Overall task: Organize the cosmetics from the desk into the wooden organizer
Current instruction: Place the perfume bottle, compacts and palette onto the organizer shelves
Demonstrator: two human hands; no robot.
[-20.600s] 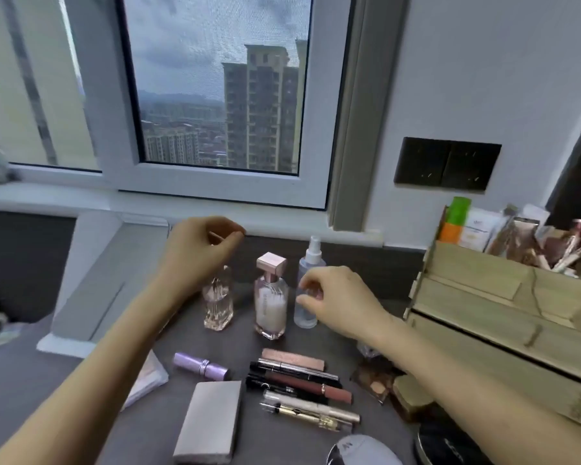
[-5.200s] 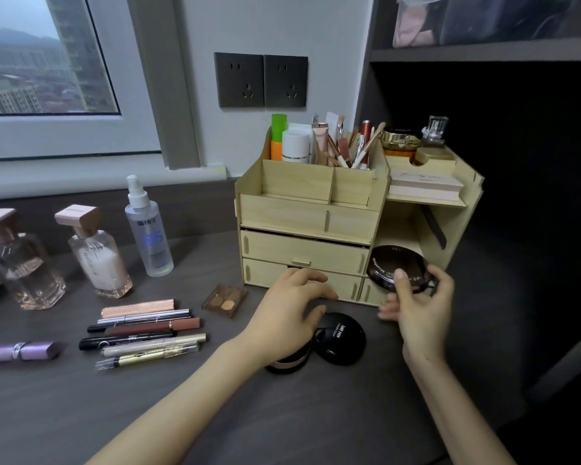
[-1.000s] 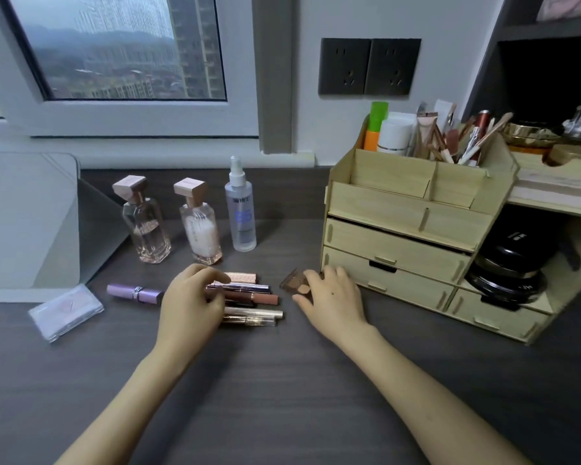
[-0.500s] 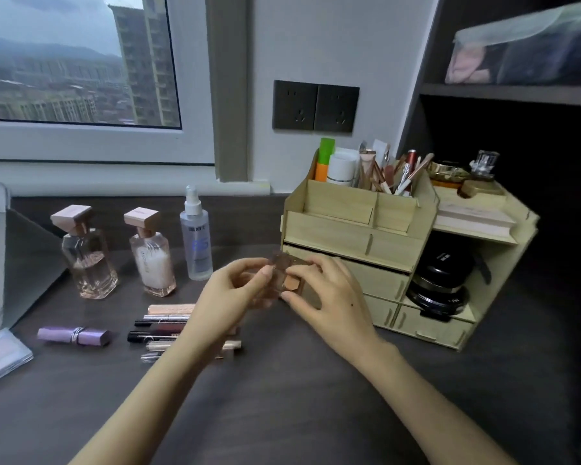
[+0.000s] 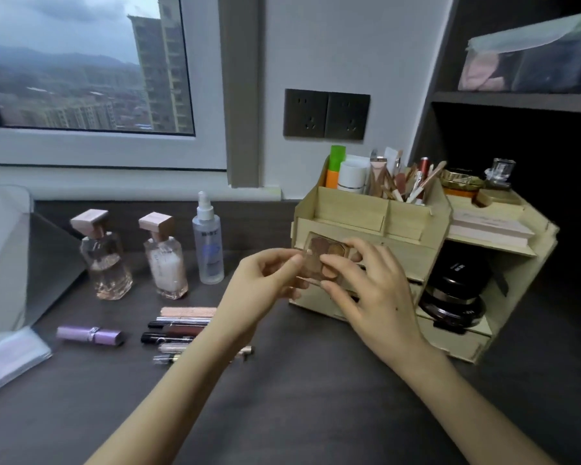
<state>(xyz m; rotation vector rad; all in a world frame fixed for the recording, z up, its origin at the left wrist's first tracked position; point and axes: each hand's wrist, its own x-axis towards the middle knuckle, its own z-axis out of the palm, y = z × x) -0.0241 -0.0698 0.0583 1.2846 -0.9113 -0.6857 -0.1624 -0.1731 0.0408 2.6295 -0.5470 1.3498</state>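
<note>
Purple lipstick (image 5: 89, 335), perfume bottles (image 5: 106, 260) and makeup sticks (image 5: 182, 328) on the desk (image 5: 316, 397) left of the wooden organizer (image 5: 349, 209), left hand (image 5: 265, 280) pinching the left edge of the eyeshadow palette (image 5: 321, 246), palette held up before the organizer's drawers, right hand (image 5: 373, 290) gripping its right side, black compacts (image 5: 453, 286) in the organizer's right shelf

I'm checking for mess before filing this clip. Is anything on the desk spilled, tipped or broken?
Nothing stands out. The spray bottle and perfume bottles stand upright, no spill shows, the makeup pencils lie in a row, and the left hand and right hand hold the eyeshadow palette before the wooden organizer.
</note>
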